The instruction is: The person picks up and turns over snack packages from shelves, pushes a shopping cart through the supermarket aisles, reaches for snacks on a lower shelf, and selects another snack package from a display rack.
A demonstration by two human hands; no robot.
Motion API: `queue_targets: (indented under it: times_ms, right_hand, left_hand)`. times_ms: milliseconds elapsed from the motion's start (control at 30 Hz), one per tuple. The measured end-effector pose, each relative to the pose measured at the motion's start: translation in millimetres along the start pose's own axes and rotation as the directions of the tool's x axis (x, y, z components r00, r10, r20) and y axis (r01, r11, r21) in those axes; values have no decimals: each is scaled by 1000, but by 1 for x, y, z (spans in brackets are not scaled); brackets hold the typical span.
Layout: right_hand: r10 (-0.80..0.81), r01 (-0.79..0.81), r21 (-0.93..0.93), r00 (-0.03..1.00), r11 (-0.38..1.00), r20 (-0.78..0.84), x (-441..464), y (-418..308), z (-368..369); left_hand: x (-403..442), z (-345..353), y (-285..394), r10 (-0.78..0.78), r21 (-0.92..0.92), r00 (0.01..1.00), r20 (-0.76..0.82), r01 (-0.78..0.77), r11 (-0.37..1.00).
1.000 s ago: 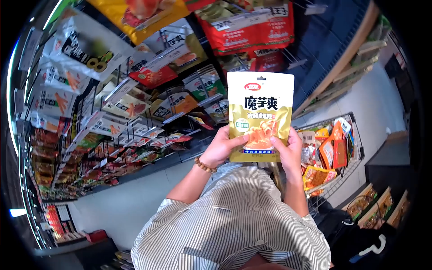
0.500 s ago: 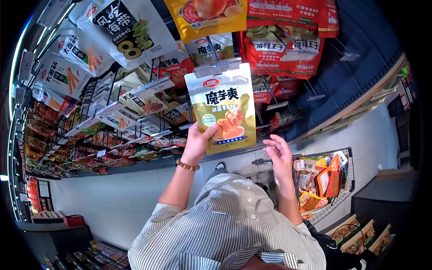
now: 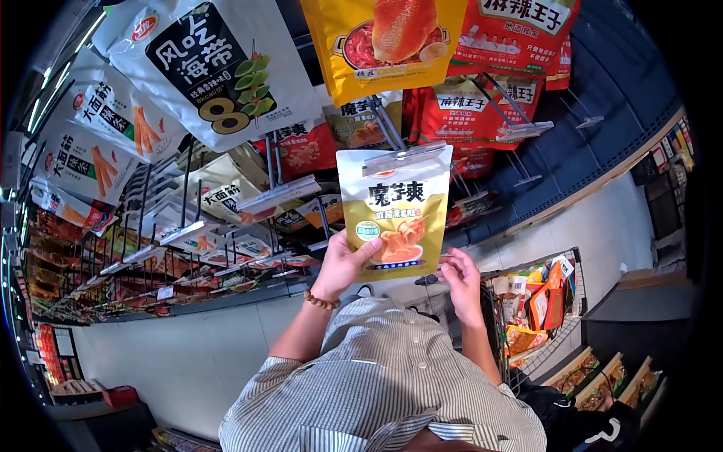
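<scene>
A gold-and-white snack bag (image 3: 392, 226) with dark Chinese lettering and a picture of food in a bowl is upright in front of me. My left hand (image 3: 343, 267) grips its lower left side, thumb across the front and the other fingers behind. At the bag's lower right corner is my right hand (image 3: 462, 282), its fingers loosely bent and apart; whether the fingertips touch the bag I cannot tell. A clear label holder (image 3: 403, 160) at a peg's end overlaps the bag's top. Just above hangs a similar gold bag (image 3: 367, 120).
A yellow bag (image 3: 388, 38), a large white seaweed bag (image 3: 218, 71) and red bags (image 3: 474, 109) hang on pegs above. Several metal pegs with label holders (image 3: 279, 194) stick out towards me. A wire shopping cart (image 3: 580, 282) holding packaged snacks stands at my right.
The held bag sits lower and slightly further right in view, with my left hand on it. My right hand has come closer to its lower right corner. The shelf fills more of the view.
</scene>
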State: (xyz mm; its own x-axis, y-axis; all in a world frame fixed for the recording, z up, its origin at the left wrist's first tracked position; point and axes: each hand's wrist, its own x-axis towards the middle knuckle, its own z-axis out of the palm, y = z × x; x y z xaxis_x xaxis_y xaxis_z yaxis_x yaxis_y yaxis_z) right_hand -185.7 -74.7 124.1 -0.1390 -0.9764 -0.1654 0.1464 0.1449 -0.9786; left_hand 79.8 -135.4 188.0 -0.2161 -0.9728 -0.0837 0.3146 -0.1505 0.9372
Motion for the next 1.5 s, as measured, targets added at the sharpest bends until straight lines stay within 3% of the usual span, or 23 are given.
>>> queue_targets:
  times_ms: [200,267,300,633,933,1067,1133,1200,1300,1500]
  right_hand:
    - [8,-9,-32,999,999,-38,7,0,15]
    - [-11,9,-27,998,1000,-60,8,1,19]
    - [-29,28,-17,998,999,-54,10,4,19]
    - [-37,36,-14,994,999,-102,12,4,33]
    - [-28,22,-46,991,999,-134,13,6,40]
    - [-30,24,-53,992,998,-120,15,4,43]
    - [-14,9,-42,992,999,-126,14,3,45]
    - [-11,6,-35,990,999,-144,13,4,45]
    - [1,-6,-28,983,1000,-185,9,5,44]
    - [-42,48,15,958,999,-285,-16,34,31]
  left_hand:
    - [6,-3,1,-24,151,989,148,1,988]
    - [6,-5,5,71,128,992,109,-84,988]
    - [7,-5,6,49,39,996,78,-52,998]
    - [14,-2,18,-9,84,996,86,1,996]
    - [24,-4,10,6,37,1000,-17,-6,999]
    - [48,-11,6,25,133,999,-47,-18,991]
    - [63,-12,4,42,-41,995,-96,-46,998]
    - [79,-16,-2,-13,-61,981,-195,1,998]
    - [103,-28,1,186,-76,978,-92,-193,978]
    - [152,-61,-14,246,164,954,-174,-218,962]
